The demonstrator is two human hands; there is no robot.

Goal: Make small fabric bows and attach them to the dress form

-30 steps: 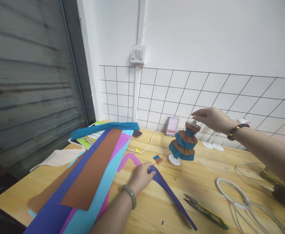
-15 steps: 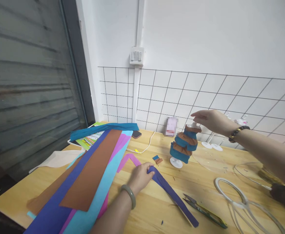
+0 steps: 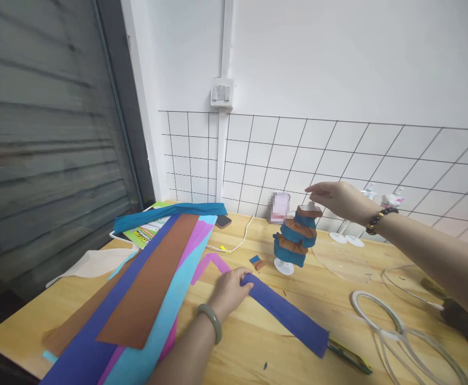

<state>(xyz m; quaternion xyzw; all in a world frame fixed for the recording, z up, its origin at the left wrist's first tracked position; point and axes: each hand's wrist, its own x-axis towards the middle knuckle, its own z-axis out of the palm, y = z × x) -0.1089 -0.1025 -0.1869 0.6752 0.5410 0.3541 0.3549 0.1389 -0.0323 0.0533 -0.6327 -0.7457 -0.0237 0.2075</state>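
A white-based stand dressed in ruffled blue and brown tiers (image 3: 298, 235) rises from the wooden table. My right hand (image 3: 332, 199) is at its top, thumb and fingers closed around the white tip. Lower down, my left hand (image 3: 234, 287) pinches the near-left end of a violet fabric strip (image 3: 294, 315). That strip lies flat and slants toward the lower right, hiding most of a pair of thread snips (image 3: 350, 355). Beside the left hand runs a narrow pink strip (image 3: 213, 263).
Long brown, blue and cyan strips (image 3: 149, 289) cover the left side. A teal strip (image 3: 170, 214) lies across a green printed packet. Phone (image 3: 224, 221), white cable, fabric scraps (image 3: 257, 262), white coil (image 3: 378, 310) and small stands (image 3: 354, 240) surround the work. A wire grid backs the table.
The violet strip has spread from narrow and folded to wide and flat, now covering most of the snips. My right hand and the tiered stand have shifted slightly left.
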